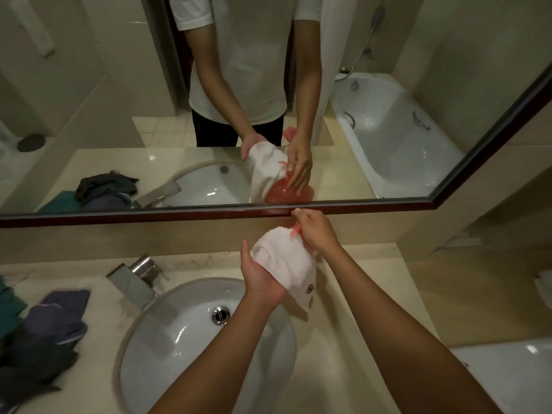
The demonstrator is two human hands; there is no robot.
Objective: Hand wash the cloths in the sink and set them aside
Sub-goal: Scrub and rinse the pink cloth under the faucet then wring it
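A white cloth [283, 259] with a small dark embroidered mark is held bunched above the right rim of the sink [179, 342]. My left hand [261, 277] grips it from the left and below. My right hand [316, 231] is closed on the top of a pink plastic item [295, 231] just behind the cloth. Most of that item is hidden by the cloth. Its reflection [288, 189] in the mirror looks like a translucent pink container. The white basin holds no cloth, and its drain [221, 315] is visible.
A pile of dark blue, grey and green cloths [44, 333] lies on the counter left of the sink. A square chrome faucet [139, 279] stands at the basin's back left. The mirror frame [209, 212] runs just behind my hands. A bathtub edge [507, 377] shows at the lower right.
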